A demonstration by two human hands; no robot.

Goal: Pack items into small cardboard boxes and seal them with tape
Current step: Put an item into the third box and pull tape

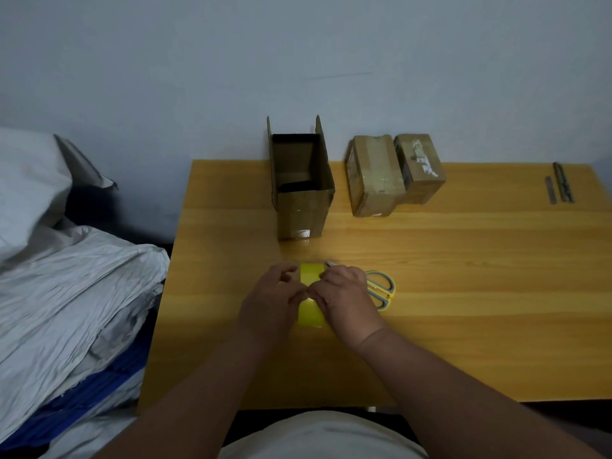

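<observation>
A yellow roll of tape [310, 294] stands on edge near the middle of the wooden table [463, 293]. My left hand [270, 301] holds its left side, and my right hand [344, 298] holds its right side with fingertips curled onto the tape's outer face. Behind them an open cardboard box [301, 187] stands with its flaps up, dark inside. Two closed, taped cardboard boxes [374, 175] [419, 167] sit side by side to its right.
Scissors [381, 288] with grey and yellow handles lie just right of my right hand. Thin metal strips [559, 183] rest at the table's far right. A heap of grey and blue bags [66, 276] is piled left of the table. A wall stands behind.
</observation>
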